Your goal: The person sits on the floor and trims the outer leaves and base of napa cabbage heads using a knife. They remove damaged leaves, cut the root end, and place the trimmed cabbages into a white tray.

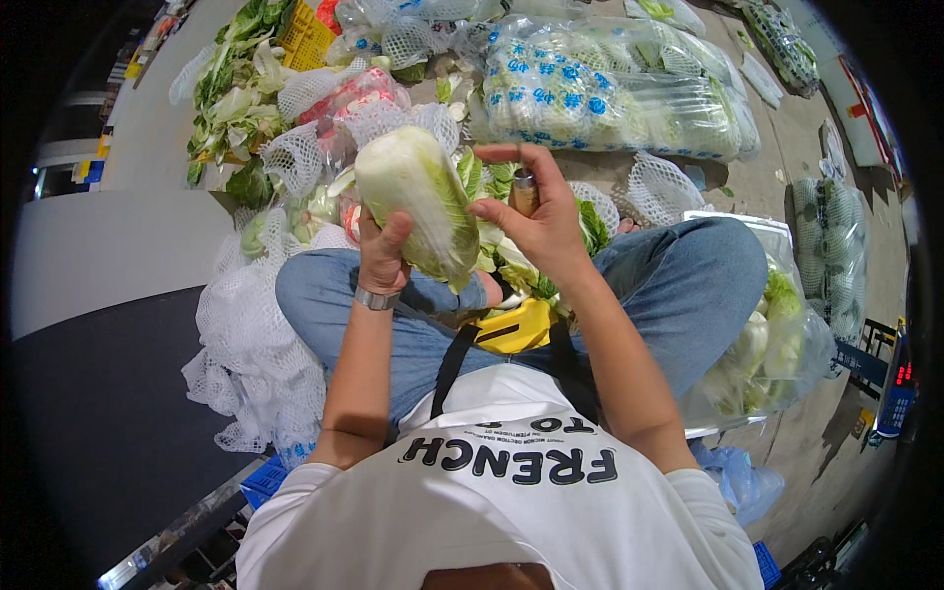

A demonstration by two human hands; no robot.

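A napa cabbage [417, 199], pale at its upper end and green along its side, is held up in front of me. My left hand [385, 251], with a metal watch at the wrist, grips it from the left and below. On its right is my right hand [542, 214], closed round the wooden handle of a tool [524, 193], perhaps a knife; its blade cannot be made out. The right thumb and forefinger reach towards the cabbage's right side. Loose cabbage leaves [516, 269] lie below the hands, between my legs.
Clear bags of cabbages [612, 88] lie ahead. White foam netting [251, 332] is heaped at left, below trimmed leaves [251, 103] by a yellow crate [308, 37]. At right are a bag of cabbages [774, 346] in a white container and a digital scale [894, 391].
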